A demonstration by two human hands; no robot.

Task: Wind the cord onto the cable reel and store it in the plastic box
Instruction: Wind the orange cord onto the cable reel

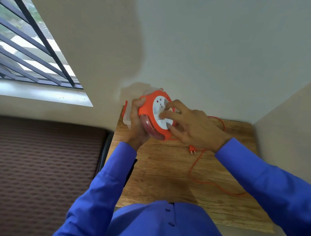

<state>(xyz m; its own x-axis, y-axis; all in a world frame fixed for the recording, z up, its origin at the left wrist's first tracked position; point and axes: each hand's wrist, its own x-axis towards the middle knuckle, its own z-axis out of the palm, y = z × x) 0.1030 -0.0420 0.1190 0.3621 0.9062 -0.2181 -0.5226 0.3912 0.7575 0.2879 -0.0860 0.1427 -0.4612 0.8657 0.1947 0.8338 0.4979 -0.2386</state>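
Wooden tabletop (165,174) boxed in by a pale wall at the far edge and another wall (290,119) on the right, with only the left and near edges free; bare wood left open across the near half. Cable reel (156,114) held up over the far left corner, tilted, white socket face turned up and toward the right, disc axis leaning the same way, wound cord showing dark red through the lower rim. Left hand (136,122) wrapped tight round the orange rim from the left, fingers closed over the edge. Right hand (189,124) laid on the white face, fingers (167,115) spread and pressed against it, closed round nothing; palm and wrist covering the right side of the reel. Loose cord (195,164) trailed from under the right hand, looped over the wood to the right, then slipped under the blue right sleeve (268,180), far end cut off from sight. Plug (192,149) lying flat just near of the right hand, prongs pointed toward the near edge. Plastic box (127,116) mostly hidden behind the left hand and reel, only a clear corner and an orange clip visible at the far left corner; contents and lid impossible to make out.
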